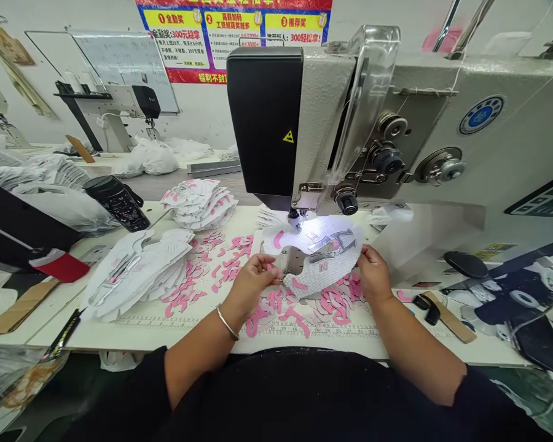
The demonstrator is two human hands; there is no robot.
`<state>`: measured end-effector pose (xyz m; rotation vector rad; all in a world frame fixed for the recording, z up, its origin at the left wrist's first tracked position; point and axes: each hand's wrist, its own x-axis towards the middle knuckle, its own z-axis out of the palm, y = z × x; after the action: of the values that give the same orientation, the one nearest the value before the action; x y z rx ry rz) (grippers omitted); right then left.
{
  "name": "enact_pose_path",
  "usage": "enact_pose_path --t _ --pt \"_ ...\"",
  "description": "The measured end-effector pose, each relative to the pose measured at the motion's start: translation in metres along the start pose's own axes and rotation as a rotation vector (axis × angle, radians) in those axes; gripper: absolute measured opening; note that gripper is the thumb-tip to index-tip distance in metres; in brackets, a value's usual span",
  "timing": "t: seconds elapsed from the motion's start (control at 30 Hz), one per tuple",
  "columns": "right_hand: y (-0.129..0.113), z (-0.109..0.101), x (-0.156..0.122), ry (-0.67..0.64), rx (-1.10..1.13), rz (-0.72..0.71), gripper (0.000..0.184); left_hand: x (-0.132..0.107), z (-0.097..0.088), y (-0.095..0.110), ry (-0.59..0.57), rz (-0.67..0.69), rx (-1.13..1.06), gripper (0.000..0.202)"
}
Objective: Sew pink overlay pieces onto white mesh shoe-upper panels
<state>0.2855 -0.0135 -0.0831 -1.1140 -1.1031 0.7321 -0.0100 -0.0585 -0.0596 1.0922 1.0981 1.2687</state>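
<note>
A white mesh shoe upper with grey trim, a pink N and pink patches lies curved under the sewing machine's lit needle area. My right hand pinches its right edge between thumb and fingers. At the upper's lower left end is my left hand, fingers drawn together beside a bit of pink; what they hold is unclear. Loose pink pieces are scattered over the table on the left and beneath both hands. To the left is a stack of white uppers.
The sewing machine head stands over the work. Another pile of white pieces is behind, near a black bottle. A red-handled tool lies far left. Along the table's front edge runs a printed ruler.
</note>
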Motion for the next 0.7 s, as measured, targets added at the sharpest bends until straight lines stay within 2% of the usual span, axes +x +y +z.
enact_pose_path --t 0.07,0.13,0.2,0.3,0.4,0.53,0.7 --pt "-0.006 0.006 -0.013 -0.086 -0.047 -0.049 0.014 -0.005 0.012 -0.005 -0.074 -0.053 -0.038 0.034" --pt "-0.014 0.014 -0.028 -0.235 -0.084 -0.100 0.017 -0.005 0.019 -0.009 -0.123 -0.080 -0.071 0.032" --pt "-0.023 0.025 -0.044 -0.431 -0.106 -0.150 0.028 -0.004 0.021 -0.012 -0.161 -0.086 -0.101 0.031" --pt "-0.036 0.043 -0.059 -0.703 -0.158 -0.239 0.030 0.001 0.021 -0.015 -0.198 -0.083 -0.135 0.031" --pt "-0.046 0.061 -0.061 -0.873 -0.243 -0.292 0.027 0.004 0.020 -0.019 -0.224 -0.097 -0.156 0.029" --pt "-0.045 0.075 -0.058 -0.856 -0.226 -0.135 0.015 0.004 0.019 -0.021 -0.288 -0.128 -0.169 0.029" --pt "-0.037 0.073 -0.061 -0.785 -0.257 -0.103 0.019 -0.001 0.021 -0.014 -0.340 -0.116 -0.148 0.031"
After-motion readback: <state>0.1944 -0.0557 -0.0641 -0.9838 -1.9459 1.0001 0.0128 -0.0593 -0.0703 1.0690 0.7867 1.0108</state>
